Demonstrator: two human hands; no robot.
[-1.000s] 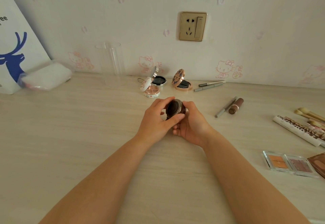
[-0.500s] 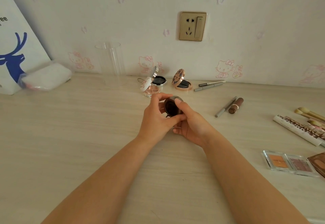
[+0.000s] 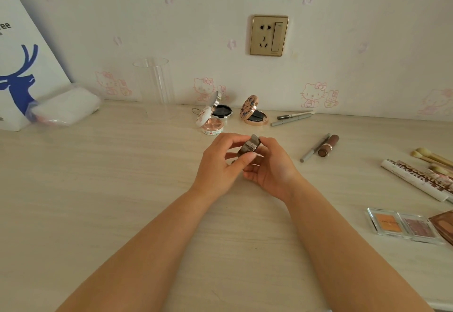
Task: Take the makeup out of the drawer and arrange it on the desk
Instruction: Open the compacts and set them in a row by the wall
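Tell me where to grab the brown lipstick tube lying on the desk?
Take the brown lipstick by its long sides, around the middle, coming down from above. It lies flat on the desk and is round, so it would probably roll if pushed at one end. The grey pencil lies close along its left, so pinch carefully on that side.

Against the wall at far left, a white board (image 3: 22, 49) printed with a blue deer, leaning. Just beside its lower right corner, a clear plastic packet (image 3: 66, 107) of something white, lying flat. Further right, near the wall, a clear acrylic cylinder (image 3: 154, 81), upright. On the wall above, a gold socket plate with a switch (image 3: 269, 35). Pale wallpaper (image 3: 367, 30) with pink cartoon cat prints low down and small faint motifs higher up.
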